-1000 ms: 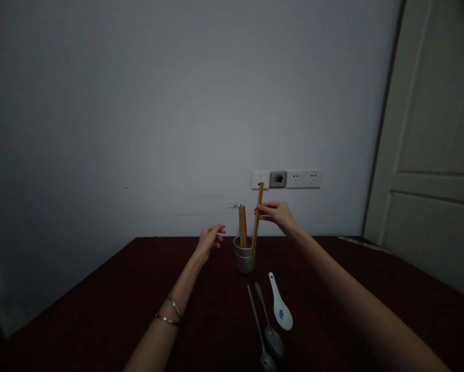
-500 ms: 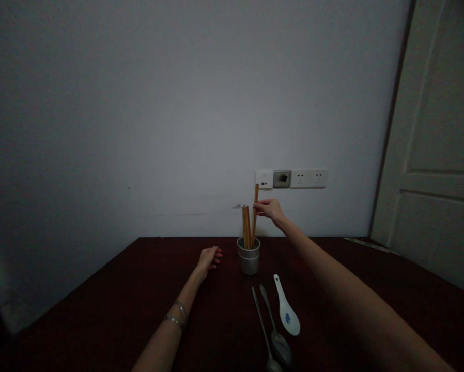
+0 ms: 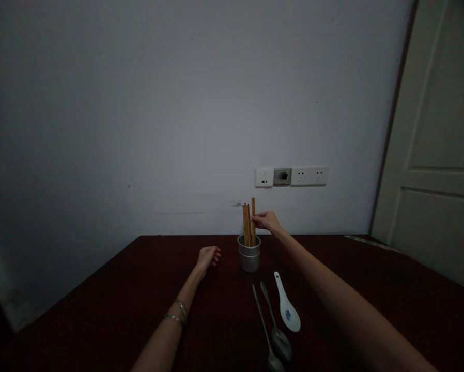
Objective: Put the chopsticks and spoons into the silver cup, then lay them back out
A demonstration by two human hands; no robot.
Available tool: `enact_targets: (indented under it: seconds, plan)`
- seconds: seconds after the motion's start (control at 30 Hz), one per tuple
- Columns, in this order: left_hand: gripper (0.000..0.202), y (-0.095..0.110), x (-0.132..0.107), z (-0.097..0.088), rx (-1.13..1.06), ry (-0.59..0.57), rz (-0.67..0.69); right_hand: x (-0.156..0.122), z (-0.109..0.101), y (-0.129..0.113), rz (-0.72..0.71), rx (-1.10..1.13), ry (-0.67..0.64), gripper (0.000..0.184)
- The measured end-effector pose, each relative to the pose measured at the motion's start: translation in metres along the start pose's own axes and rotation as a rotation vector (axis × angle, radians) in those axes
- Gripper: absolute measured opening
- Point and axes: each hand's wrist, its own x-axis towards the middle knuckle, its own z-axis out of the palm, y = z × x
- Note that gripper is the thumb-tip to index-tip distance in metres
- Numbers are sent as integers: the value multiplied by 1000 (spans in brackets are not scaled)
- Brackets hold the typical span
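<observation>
My right hand (image 3: 266, 221) pinches wooden chopsticks (image 3: 253, 211) that stand nearly upright, their lower ends inside a metal cup (image 3: 249, 259). More chopsticks (image 3: 246, 223) lean together in the cup, just left of the held ones. My left hand (image 3: 208, 257) rests on the table left of the cup, apart from it. Its fingers are loosely bent with gaps between them, and it holds nothing. In front of the cup lie a white spoon (image 3: 288, 310) with a blue mark and two metal spoons (image 3: 280, 343) (image 3: 263, 323), side by side.
The dark reddish table (image 3: 111, 294) reaches back to a pale wall (image 3: 201, 129). Sockets and a switch panel (image 3: 308, 176) are fixed to the wall behind the cup. A panelled door (image 3: 437, 129) stands at the right.
My right hand has come down, lowering the held chopsticks deeper into the cup. My left hand stays in place, with its fingers slightly more bent. The spoons have not moved.
</observation>
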Motion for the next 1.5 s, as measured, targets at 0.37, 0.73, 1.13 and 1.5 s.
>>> enact_targets:
  seconds: [0.37, 0.73, 1.13, 1.5]
  plan:
    - [22, -3, 4, -2, -2, -25, 12, -7, 5, 13, 6, -71, -34, 7]
    - [21, -3, 5, 0, 14, -31, 10, -10, 6, 15, 13, -48, -43, 6]
    - [20, -6, 9, 0, 61, -22, 1, -17, 4, 20, 48, -9, -103, 5]
    - [18, -9, 9, -1, 53, -37, 41, -14, -37, 35, 56, 37, -46, 21]
